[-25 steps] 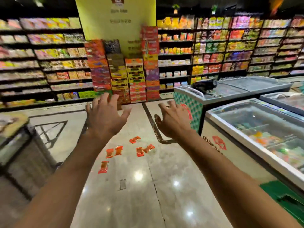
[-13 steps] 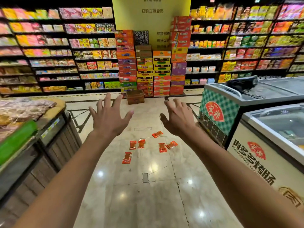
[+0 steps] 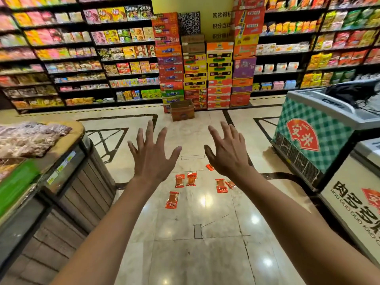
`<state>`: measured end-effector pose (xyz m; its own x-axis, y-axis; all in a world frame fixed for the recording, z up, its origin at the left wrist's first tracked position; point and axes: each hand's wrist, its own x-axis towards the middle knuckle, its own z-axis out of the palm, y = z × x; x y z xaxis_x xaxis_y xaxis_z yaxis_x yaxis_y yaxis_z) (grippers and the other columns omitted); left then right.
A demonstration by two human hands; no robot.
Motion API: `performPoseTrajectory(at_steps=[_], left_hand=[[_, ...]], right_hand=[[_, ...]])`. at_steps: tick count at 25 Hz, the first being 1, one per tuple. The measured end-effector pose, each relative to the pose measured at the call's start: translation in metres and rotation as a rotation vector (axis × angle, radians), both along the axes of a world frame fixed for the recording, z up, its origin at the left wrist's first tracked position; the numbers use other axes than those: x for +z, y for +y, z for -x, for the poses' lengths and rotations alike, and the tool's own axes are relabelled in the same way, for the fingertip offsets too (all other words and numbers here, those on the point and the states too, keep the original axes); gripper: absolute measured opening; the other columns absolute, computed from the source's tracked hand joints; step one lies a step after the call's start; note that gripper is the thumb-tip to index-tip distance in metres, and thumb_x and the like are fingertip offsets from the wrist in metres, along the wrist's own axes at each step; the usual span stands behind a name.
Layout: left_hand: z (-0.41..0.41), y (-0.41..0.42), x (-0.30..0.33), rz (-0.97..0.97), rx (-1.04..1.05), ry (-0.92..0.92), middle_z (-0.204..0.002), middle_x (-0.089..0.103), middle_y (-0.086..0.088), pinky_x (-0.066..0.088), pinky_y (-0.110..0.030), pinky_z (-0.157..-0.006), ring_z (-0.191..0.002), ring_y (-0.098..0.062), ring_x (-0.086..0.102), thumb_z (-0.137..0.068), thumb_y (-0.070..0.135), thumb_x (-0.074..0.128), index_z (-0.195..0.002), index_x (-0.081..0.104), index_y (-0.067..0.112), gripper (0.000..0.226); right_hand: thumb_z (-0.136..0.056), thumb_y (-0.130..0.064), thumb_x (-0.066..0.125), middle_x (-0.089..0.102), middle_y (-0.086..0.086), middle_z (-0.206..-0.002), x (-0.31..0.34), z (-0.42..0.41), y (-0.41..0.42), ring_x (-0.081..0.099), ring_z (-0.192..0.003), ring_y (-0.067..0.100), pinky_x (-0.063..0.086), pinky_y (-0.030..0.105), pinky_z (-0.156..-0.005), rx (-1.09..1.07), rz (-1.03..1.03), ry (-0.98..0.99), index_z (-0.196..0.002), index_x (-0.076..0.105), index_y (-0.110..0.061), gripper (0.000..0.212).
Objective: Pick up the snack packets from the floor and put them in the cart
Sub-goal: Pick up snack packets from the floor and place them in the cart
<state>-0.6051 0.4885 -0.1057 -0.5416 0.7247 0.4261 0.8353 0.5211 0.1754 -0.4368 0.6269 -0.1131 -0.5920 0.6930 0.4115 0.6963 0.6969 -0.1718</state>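
Ahead, both hands' fingers [image 3: 151, 128] spread empty — orange snack packets [image 3: 191, 178] scattered on the floor [image 3: 205, 254] beyond.

Shiny marble floor [image 3: 205, 254], orange snack packets [image 3: 221, 185] scattered mid-aisle, open cardboard box [image 3: 182, 110] sitting at 12 o'clock.

Glossy polished stone floor [image 3: 197, 264] mirrors ceiling lights beneath shiny foil-like snack packets [image 3: 172, 200], with a wood-slatted counter [image 3: 67, 204] near left, a plain cardboard box [image 3: 182, 110] far off, and a smooth-sided freezer [image 3: 304, 138] right.
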Motion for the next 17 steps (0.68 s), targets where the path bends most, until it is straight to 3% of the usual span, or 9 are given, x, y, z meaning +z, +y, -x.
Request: performPoseTrajectory(at_steps=[8,17], left_hand=[[0.124,0.135,-0.053,0.016,0.040,-0.181,-0.169,0.005,-0.006,0.010,-0.069,-0.118,-0.154,-0.034,0.004,-0.090,0.072,0.035,-0.155,0.022,0.033,0.078],[0.323,0.326,-0.175,0.071,0.077,-0.283,-0.169,0.011,-0.007,0.011,-0.065,-0.120,-0.154,-0.034,0.011,-0.086,0.074,0.030,-0.157,0.022,0.031,0.083]], right_hand=[[-0.094,-0.058,0.040,0.018,0.015,-0.165,-0.036,0.128,0.143,0.020,-0.150,0.040,0.027,0.059,-0.117,0.020,0.074,-0.041,-0.154,0.024,-0.029,0.068],[-0.094,-0.059,0.039,0.016,0.014,-0.166,-0.165,0.325,0.333,0.020,-0.150,0.039,0.030,0.059,-0.116,0.007,0.190,-0.159,-0.154,0.023,-0.030,0.069]])
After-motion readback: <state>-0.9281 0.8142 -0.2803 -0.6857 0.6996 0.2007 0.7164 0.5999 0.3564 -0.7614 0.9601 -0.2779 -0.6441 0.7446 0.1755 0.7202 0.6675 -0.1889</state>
